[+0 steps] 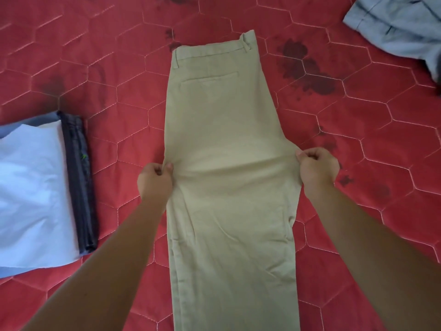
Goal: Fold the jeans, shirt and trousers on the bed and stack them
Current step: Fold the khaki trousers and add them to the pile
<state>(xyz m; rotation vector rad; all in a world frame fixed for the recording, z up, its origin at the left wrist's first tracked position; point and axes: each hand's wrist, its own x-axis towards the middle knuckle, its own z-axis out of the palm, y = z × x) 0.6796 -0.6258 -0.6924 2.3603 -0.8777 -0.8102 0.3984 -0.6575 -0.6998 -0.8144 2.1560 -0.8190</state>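
Khaki trousers (222,144) lie lengthwise at frame centre on red quilted bed (358,211), folded leg on leg, waistband toward top. Left hand (155,180) pinches left edge, right hand (317,167) pinches right edge. Folded shirt (33,187) atop dark jeans (80,177) at left. Pale blue garment (401,27) upper right.

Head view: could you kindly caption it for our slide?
Left hand and right hand pinch opposite edges of khaki trousers on the red quilted bed.
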